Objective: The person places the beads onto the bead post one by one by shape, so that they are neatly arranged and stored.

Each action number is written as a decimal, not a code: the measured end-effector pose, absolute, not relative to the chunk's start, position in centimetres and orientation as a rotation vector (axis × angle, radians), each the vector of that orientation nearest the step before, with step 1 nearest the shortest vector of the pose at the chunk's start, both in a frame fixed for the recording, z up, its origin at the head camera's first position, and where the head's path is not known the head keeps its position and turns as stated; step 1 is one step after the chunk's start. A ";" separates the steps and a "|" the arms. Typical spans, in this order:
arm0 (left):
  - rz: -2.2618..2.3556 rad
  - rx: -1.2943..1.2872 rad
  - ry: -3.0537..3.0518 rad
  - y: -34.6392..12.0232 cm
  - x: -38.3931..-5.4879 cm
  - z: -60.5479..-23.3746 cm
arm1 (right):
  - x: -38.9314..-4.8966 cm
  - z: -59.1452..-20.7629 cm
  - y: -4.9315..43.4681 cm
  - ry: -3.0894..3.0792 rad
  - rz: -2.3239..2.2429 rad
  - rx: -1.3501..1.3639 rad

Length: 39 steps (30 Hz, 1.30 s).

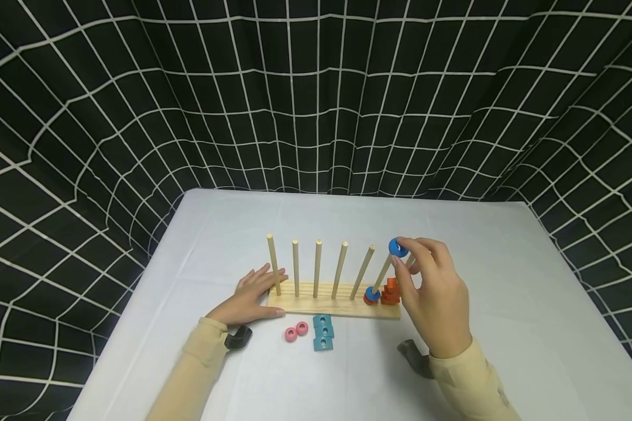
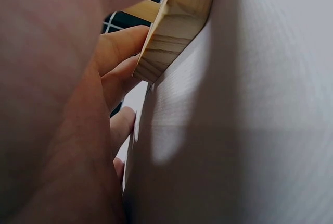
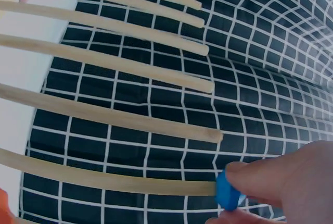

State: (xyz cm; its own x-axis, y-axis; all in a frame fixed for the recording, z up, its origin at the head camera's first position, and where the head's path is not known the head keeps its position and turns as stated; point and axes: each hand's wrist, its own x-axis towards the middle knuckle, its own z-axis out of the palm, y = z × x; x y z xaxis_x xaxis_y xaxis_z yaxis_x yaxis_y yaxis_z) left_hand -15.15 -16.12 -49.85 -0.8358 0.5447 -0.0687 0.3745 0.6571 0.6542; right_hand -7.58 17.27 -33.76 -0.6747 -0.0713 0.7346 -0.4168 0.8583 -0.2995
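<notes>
My right hand (image 1: 436,298) pinches a blue ring (image 1: 398,248) between thumb and fingers. In the right wrist view the ring (image 3: 227,190) is at the tip of a wooden peg (image 3: 130,183). Lower on this peg, another blue ring (image 1: 371,293) sits over a red one near the wooden base (image 1: 305,304). My left hand (image 1: 247,298) rests at the base's left end, fingers extended, thumb along the front. The left wrist view shows its fingers (image 2: 122,49) against the base's end face (image 2: 169,39).
Orange-red pieces (image 1: 391,292) are stacked on the rightmost peg. Several bare pegs (image 1: 318,269) rise from the base's left and middle. Two pink rings (image 1: 296,331) and several teal pieces (image 1: 323,332) lie in front on the white tabletop (image 1: 232,228). A black gridded curtain (image 1: 316,105) surrounds the table.
</notes>
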 end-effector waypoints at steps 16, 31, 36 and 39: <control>0.940 0.733 2.622 -16.2 -15.3 -50.1 | -7.9 -35.5 17.3 -2.319 0.403 0.385; 0.975 0.775 2.617 -16.2 -15.3 -50.6 | -7.9 -40.1 18.2 -2.379 0.311 0.517; 0.968 0.769 2.619 -16.2 -15.4 -50.7 | -8.2 -41.3 18.3 -2.386 0.262 0.574; 0.960 0.762 2.620 -16.1 -15.4 -50.7 | -8.4 -42.0 18.3 -2.394 0.246 0.586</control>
State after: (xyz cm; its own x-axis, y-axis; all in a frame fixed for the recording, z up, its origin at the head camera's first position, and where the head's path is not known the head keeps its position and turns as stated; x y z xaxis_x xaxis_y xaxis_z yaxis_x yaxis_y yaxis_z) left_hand -15.42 -16.14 -50.65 -0.8323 0.5519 -0.0510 0.3882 0.6462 0.6570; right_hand -8.37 18.34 -41.95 -0.6871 -0.3475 0.6381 -0.4698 0.8824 -0.0254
